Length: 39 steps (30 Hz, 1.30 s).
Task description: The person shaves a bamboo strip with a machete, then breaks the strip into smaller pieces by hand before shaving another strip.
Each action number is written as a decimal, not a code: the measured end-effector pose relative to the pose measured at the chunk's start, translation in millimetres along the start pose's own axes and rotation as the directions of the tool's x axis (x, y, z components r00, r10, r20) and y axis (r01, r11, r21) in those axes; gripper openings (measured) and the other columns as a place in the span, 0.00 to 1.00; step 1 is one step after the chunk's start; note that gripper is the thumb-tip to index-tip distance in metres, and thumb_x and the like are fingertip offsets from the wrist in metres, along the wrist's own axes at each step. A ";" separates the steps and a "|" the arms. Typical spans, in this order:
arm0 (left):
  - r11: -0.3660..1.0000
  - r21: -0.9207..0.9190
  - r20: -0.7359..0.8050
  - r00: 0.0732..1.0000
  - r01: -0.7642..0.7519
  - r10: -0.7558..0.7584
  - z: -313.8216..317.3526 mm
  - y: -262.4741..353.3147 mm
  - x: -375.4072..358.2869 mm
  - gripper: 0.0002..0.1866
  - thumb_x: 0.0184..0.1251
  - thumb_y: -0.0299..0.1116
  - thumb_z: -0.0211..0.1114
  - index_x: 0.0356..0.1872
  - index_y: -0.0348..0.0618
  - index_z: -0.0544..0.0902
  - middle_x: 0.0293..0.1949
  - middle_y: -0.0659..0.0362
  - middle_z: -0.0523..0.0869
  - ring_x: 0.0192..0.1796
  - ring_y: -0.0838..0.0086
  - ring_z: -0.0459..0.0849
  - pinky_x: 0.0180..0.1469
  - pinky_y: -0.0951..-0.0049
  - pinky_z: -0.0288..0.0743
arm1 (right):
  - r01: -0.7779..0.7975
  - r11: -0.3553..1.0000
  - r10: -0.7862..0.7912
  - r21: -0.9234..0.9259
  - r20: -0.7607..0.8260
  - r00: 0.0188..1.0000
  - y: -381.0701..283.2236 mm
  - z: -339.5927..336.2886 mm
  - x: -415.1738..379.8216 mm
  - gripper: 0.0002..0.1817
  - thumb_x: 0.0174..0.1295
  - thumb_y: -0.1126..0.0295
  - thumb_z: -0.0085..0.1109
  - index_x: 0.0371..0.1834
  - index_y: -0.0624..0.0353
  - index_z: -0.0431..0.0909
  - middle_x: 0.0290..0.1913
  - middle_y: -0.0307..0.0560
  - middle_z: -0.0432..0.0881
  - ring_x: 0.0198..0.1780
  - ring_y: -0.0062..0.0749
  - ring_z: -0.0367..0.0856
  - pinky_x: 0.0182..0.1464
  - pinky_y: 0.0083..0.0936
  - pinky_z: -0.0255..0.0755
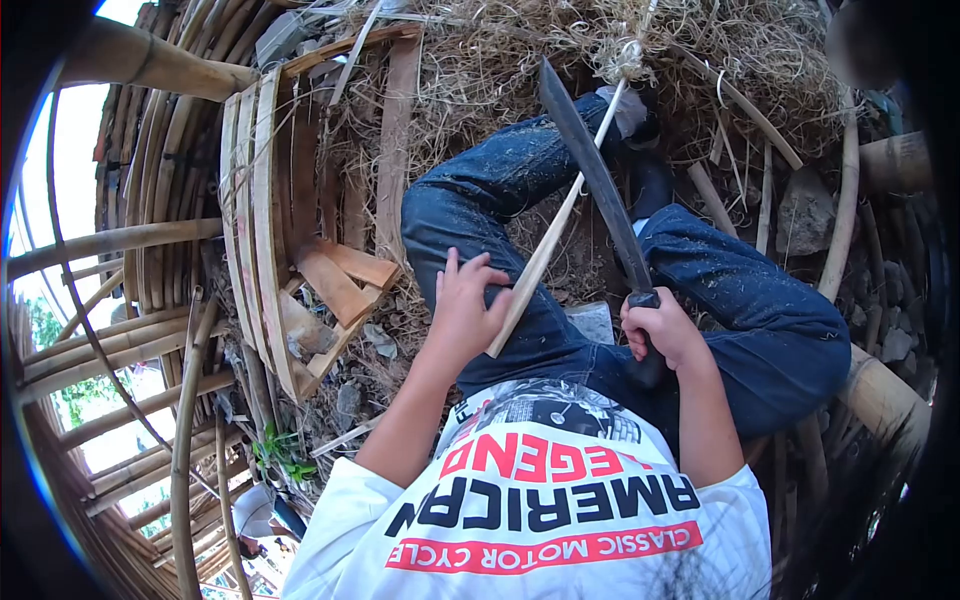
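Note:
My right hand (660, 328) is wrapped round the dark handle of a machete (598, 182), whose long blade points up and away from me. A pale split bamboo strip (545, 262) slants across my lap, its wide end near my left hand and its thin end passing beneath the blade toward a knot of shavings (624, 62). My left hand (468, 300) has its fingers spread beside the strip, over my thigh in blue jeans (470, 200). Nothing shows in its grasp.
Curly shavings (740, 60) cover the ground ahead. On the left stand a wooden slat frame (262, 230) and a bamboo lattice wall (120, 240). Stones (805, 212) and bamboo poles (885, 400) lie on the right. Part of a person (255, 515) shows beyond the lattice, lower left.

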<state>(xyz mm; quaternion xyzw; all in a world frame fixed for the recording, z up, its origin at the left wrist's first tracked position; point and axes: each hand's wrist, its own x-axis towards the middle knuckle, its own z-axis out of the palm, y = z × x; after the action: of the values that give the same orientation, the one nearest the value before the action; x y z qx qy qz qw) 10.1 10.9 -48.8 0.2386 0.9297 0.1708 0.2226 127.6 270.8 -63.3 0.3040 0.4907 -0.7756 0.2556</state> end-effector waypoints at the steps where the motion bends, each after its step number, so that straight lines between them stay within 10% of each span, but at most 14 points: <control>1: 0.982 -0.190 -0.087 0.996 -0.023 0.007 -0.4 -3.7 2.3 0.17 0.66 0.29 0.60 0.56 0.40 0.77 0.61 0.43 0.77 0.73 0.43 0.60 0.73 0.48 0.56 | 0.001 1.000 -0.001 0.001 0.004 1.000 1.2 0.3 2.3 0.04 0.49 0.73 0.56 0.25 0.61 0.72 0.13 0.39 0.69 0.12 0.23 0.68 0.17 0.24 0.66; 2: 0.982 -0.187 -0.086 0.996 -0.022 0.006 -4.4 -7.8 5.0 0.17 0.66 0.29 0.60 0.56 0.40 0.77 0.61 0.43 0.77 0.73 0.43 0.60 0.73 0.48 0.56 | -0.006 1.000 0.006 -0.017 -0.008 1.000 2.8 -0.3 3.8 0.05 0.49 0.72 0.57 0.25 0.61 0.72 0.13 0.39 0.69 0.12 0.23 0.68 0.17 0.24 0.66; 4: -0.085 -0.949 0.310 0.947 0.304 -0.082 -26.4 -1.5 12.4 0.18 0.68 0.22 0.52 0.58 0.35 0.75 0.60 0.40 0.77 0.72 0.47 0.64 0.73 0.49 0.59 | -0.014 0.999 0.013 -0.034 -0.024 1.000 3.9 -1.0 4.9 0.05 0.50 0.72 0.57 0.25 0.61 0.72 0.13 0.39 0.69 0.12 0.23 0.68 0.18 0.24 0.66; 9: -0.347 -0.907 0.222 0.971 0.241 0.094 -20.7 -3.4 24.4 0.36 0.47 0.15 0.49 0.66 0.33 0.66 0.68 0.41 0.67 0.74 0.50 0.62 0.75 0.52 0.58 | -0.010 0.997 0.009 -0.073 -0.015 1.000 3.1 1.1 5.0 0.05 0.51 0.72 0.57 0.25 0.60 0.72 0.14 0.39 0.70 0.13 0.23 0.69 0.18 0.24 0.66; 10: -0.347 -0.906 0.222 0.970 0.243 0.101 -13.6 -5.4 26.3 0.36 0.47 0.15 0.49 0.66 0.33 0.66 0.68 0.41 0.67 0.74 0.50 0.62 0.75 0.52 0.58 | -0.007 0.997 0.005 -0.072 -0.022 1.000 3.9 1.2 5.0 0.05 0.51 0.72 0.57 0.25 0.60 0.72 0.14 0.39 0.70 0.13 0.23 0.69 0.18 0.24 0.66; 12: 0.639 -0.740 0.233 0.971 0.211 -0.050 0.3 -4.4 28.8 0.35 0.49 0.19 0.56 0.65 0.32 0.67 0.68 0.41 0.68 0.74 0.49 0.61 0.74 0.56 0.57 | -0.014 0.998 0.013 -0.063 -0.017 1.000 6.7 -0.6 4.9 0.04 0.51 0.73 0.57 0.24 0.60 0.72 0.14 0.39 0.70 0.13 0.23 0.69 0.18 0.24 0.66; 14: 0.955 -0.298 0.188 0.981 0.012 0.046 17.0 -3.7 20.7 0.34 0.53 0.29 0.70 0.63 0.35 0.69 0.63 0.37 0.71 0.71 0.49 0.66 0.74 0.58 0.55 | -0.009 0.999 0.008 -0.042 -0.019 1.000 6.5 -1.3 2.7 0.04 0.51 0.73 0.57 0.25 0.61 0.72 0.14 0.39 0.70 0.13 0.22 0.69 0.18 0.23 0.66; 20: 0.997 -0.072 0.252 0.967 -0.024 0.041 12.3 32.0 23.5 0.18 0.58 0.31 0.70 0.43 0.35 0.72 0.41 0.46 0.84 0.54 0.55 0.83 0.63 0.59 0.72 | 0.057 0.981 -0.077 -0.188 -0.102 0.992 3.8 7.0 0.9 0.08 0.52 0.74 0.59 0.19 0.61 0.72 0.15 0.39 0.72 0.13 0.22 0.70 0.18 0.23 0.66; 22: 0.605 -0.737 0.316 0.945 0.301 -0.086 5.9 36.9 16.4 0.10 0.67 0.30 0.63 0.40 0.37 0.72 0.30 0.55 0.84 0.34 0.68 0.86 0.40 0.71 0.81 | 0.149 0.880 -0.271 -0.451 -0.220 0.937 6.5 16.8 -3.3 0.12 0.48 0.71 0.61 0.16 0.67 0.73 0.14 0.47 0.75 0.17 0.30 0.75 0.24 0.31 0.68; 23: 0.461 -0.778 0.427 0.898 0.426 -0.108 -0.5 42.0 11.2 0.06 0.74 0.31 0.56 0.41 0.39 0.72 0.24 0.61 0.78 0.17 0.81 0.75 0.20 0.83 0.68 | 0.179 0.828 -0.348 -0.531 -0.238 0.907 2.8 23.3 -8.0 0.12 0.46 0.69 0.64 0.19 0.68 0.75 0.16 0.55 0.75 0.20 0.39 0.78 0.27 0.35 0.70; 27: 0.116 -0.657 0.751 0.635 0.745 0.179 -20.7 35.5 6.3 0.12 0.74 0.40 0.56 0.42 0.41 0.72 0.17 0.70 0.65 0.14 0.87 0.59 0.14 0.82 0.53 | 0.207 0.719 -0.404 -0.664 -0.156 0.902 -10.8 42.9 -14.3 0.12 0.46 0.66 0.66 0.21 0.66 0.78 0.21 0.60 0.80 0.27 0.55 0.83 0.33 0.38 0.75; 30: 0.286 -0.702 0.679 0.734 0.652 -0.004 -33.2 52.6 -0.6 0.16 0.69 0.42 0.63 0.43 0.38 0.74 0.19 0.68 0.68 0.17 0.84 0.62 0.19 0.80 0.57 | 0.173 0.567 -0.455 -0.805 -0.131 0.881 -14.6 44.6 -14.9 0.13 0.46 0.63 0.67 0.21 0.63 0.80 0.22 0.60 0.81 0.29 0.56 0.83 0.36 0.42 0.78; 31: 0.618 -0.690 0.475 0.880 0.378 -0.009 -23.2 50.1 -4.2 0.19 0.64 0.42 0.68 0.42 0.36 0.74 0.20 0.67 0.69 0.19 0.81 0.63 0.22 0.75 0.59 | 0.168 0.569 -0.452 -0.805 -0.136 0.882 -16.5 43.0 -15.8 0.13 0.46 0.63 0.67 0.21 0.63 0.80 0.22 0.60 0.81 0.29 0.56 0.83 0.36 0.42 0.78; 39: 0.805 -0.543 0.349 0.936 0.238 -0.040 -20.9 55.6 -16.6 0.15 0.64 0.36 0.67 0.42 0.37 0.73 0.21 0.67 0.66 0.25 0.83 0.63 0.26 0.77 0.58 | -0.019 0.369 -0.471 -0.929 -0.205 0.858 -34.2 20.3 -13.3 0.13 0.44 0.59 0.67 0.23 0.58 0.83 0.24 0.57 0.83 0.31 0.54 0.85 0.38 0.43 0.79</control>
<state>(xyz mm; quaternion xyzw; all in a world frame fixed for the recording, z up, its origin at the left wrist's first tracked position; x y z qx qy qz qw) 33.3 43.9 -2.1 0.1146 0.7999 0.3864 0.4446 108.4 266.8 -26.2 0.2083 0.9128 -0.3188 0.1479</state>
